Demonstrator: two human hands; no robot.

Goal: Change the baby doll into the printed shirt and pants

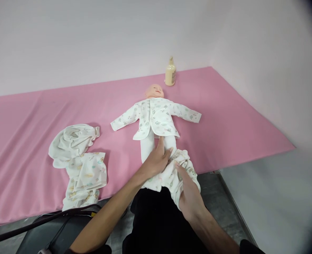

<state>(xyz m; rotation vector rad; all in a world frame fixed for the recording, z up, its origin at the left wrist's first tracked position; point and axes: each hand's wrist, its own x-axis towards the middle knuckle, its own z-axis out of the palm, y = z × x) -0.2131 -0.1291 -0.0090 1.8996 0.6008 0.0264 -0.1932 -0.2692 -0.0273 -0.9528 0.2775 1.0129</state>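
A baby doll [156,116] lies face up on a pink sheet [224,116], dressed in a white printed jacket, its white legs pointing toward me. Bunched over its feet is a pair of white printed trousers [171,174]. My left hand [156,160] grips the waistband of the trousers at the doll's legs, fingers curled into the cloth. My right hand [189,192] holds the same trousers lower down on the right side, thumb pressed on the fabric.
A heap of white and printed baby clothes [78,160] lies on the sheet to the left. A cream bottle [170,73] stands by the wall behind the doll's head. A dark chair [52,229] sits at my lower left. Grey floor lies at right.
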